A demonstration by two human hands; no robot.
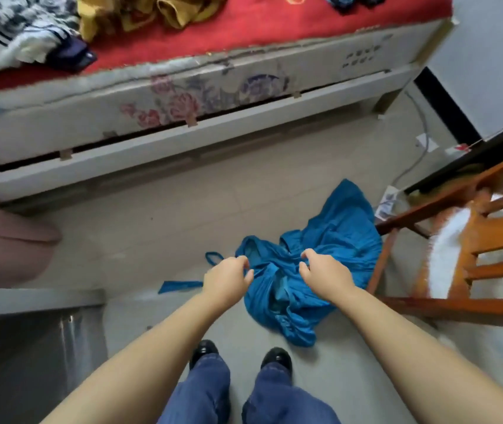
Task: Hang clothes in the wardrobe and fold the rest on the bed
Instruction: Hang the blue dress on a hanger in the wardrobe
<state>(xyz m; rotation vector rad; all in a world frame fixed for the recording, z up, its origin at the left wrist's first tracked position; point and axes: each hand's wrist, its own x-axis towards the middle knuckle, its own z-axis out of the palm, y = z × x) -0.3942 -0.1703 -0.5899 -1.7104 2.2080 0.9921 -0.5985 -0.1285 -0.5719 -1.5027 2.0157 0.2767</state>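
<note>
A crumpled blue garment (pixel 329 228) lies on the tiled floor in front of my feet, its thin straps trailing to the left. My left hand (pixel 228 280) has curled fingers pinching the garment's left upper edge. My right hand (pixel 323 270) pinches the bunched cloth a little to the right. The bed (pixel 182 139) with a red cover stands ahead. On it are a yellow garment (pixel 152 13), a black-and-white patterned cloth (pixel 14 29) and dark items at the far end. No wardrobe is in view.
An orange wooden chair (pixel 470 240) with a white cloth over it stands close on the right, touching the blue garment's edge. A grey metal surface (pixel 35 301) is at my lower left, with a pink object (pixel 5 243) above it. A cable and a power strip (pixel 391 200) lie near the wall.
</note>
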